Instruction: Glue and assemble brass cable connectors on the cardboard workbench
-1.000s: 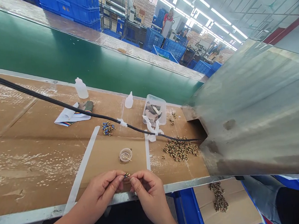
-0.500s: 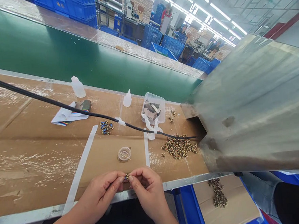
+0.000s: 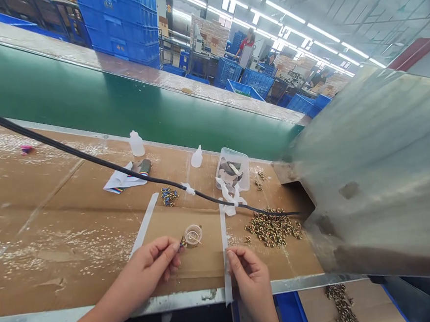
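My left hand (image 3: 156,261) pinches a small brass-and-dark metal part (image 3: 183,242) between thumb and forefinger, just left of a small clear round cup (image 3: 198,229). A thin pale stick (image 3: 196,238) lies in the cup. Over the right strip of white tape, my right hand (image 3: 249,272) has its thumb and forefinger together; whether anything sits between the tips is too small to tell. A large pile of brass-and-dark parts (image 3: 273,228) lies beyond it to the right. Further back on the left is a small heap of blue-and-brass parts (image 3: 169,196).
A black cable (image 3: 101,164) crosses above the cardboard-covered table. Behind it stand two white squeeze bottles (image 3: 137,145) and a clear plastic box (image 3: 244,154). A folded cloth (image 3: 126,181) lies left. A metal housing (image 3: 371,179) closes off the right, and a green conveyor belt (image 3: 152,109) runs behind.
My hands have drawn apart: the left moved up toward the cup with the metal part, the right moved off rightward. The whole view has shifted, with things now lower and further right.
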`<state>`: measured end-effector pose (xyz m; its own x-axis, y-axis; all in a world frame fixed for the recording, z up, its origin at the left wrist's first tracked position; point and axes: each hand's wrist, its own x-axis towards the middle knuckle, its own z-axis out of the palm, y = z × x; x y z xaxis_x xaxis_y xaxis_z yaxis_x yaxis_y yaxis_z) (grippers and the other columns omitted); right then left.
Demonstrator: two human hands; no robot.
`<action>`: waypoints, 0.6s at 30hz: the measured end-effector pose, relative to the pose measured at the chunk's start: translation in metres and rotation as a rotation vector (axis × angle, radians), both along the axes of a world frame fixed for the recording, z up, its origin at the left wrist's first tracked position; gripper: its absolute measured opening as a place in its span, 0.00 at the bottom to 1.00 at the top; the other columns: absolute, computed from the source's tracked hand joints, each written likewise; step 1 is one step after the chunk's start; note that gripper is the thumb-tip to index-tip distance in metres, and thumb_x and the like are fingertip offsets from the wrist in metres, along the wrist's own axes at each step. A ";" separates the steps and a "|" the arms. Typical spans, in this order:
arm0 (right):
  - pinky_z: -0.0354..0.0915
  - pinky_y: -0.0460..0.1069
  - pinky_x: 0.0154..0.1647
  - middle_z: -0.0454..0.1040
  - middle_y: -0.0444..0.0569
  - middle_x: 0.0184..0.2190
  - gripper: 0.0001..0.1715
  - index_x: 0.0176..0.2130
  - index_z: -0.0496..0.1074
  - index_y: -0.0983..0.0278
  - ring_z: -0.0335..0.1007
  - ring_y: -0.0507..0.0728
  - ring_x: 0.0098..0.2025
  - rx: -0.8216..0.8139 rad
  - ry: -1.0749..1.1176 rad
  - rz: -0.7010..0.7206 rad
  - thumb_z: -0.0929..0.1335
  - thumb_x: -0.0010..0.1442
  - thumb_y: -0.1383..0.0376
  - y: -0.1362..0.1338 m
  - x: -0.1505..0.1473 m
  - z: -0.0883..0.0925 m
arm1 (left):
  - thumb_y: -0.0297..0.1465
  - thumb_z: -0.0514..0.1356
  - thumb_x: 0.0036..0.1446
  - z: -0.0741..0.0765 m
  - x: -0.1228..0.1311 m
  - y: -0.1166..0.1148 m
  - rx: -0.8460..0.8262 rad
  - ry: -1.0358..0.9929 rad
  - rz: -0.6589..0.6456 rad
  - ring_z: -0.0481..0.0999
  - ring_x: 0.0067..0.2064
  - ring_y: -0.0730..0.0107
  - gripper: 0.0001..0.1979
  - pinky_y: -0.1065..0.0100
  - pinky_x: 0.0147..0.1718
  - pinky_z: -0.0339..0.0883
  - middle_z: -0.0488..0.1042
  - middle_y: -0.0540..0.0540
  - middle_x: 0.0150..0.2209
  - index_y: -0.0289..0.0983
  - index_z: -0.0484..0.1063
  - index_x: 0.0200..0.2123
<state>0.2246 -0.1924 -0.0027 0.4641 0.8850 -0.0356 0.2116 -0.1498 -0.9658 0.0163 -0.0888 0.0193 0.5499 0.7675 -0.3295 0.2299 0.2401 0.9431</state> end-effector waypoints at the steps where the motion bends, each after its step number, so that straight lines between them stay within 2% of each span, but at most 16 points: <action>1: 0.64 0.45 0.29 0.72 0.46 0.26 0.15 0.35 0.75 0.65 0.66 0.52 0.27 -0.009 0.020 -0.012 0.67 0.61 0.55 0.000 0.002 -0.003 | 0.53 0.55 0.55 0.002 0.000 0.003 -0.065 -0.028 0.025 0.64 0.24 0.73 0.24 0.72 0.25 0.61 0.69 0.50 0.25 0.36 0.67 0.28; 7: 0.63 0.45 0.30 0.72 0.46 0.28 0.16 0.36 0.75 0.64 0.65 0.52 0.28 0.004 -0.038 0.025 0.66 0.63 0.54 -0.002 0.004 -0.012 | 0.53 0.62 0.50 0.009 0.001 0.003 -0.285 -0.129 0.104 0.62 0.25 0.75 0.24 0.74 0.23 0.56 0.70 0.50 0.24 0.34 0.68 0.28; 11: 0.64 0.45 0.30 0.73 0.47 0.29 0.15 0.37 0.75 0.64 0.66 0.52 0.28 0.010 -0.058 0.014 0.66 0.63 0.55 -0.002 0.005 -0.014 | 0.53 0.63 0.48 0.013 0.001 0.000 -0.346 -0.116 0.099 0.61 0.23 0.76 0.25 0.74 0.22 0.53 0.69 0.51 0.22 0.34 0.68 0.27; 18: 0.65 0.45 0.29 0.74 0.49 0.31 0.15 0.36 0.75 0.64 0.68 0.53 0.30 0.019 -0.086 0.011 0.66 0.63 0.56 0.001 0.005 -0.013 | 0.54 0.62 0.48 0.009 0.001 0.000 -0.368 -0.102 0.080 0.62 0.22 0.76 0.26 0.74 0.21 0.51 0.69 0.50 0.22 0.34 0.67 0.26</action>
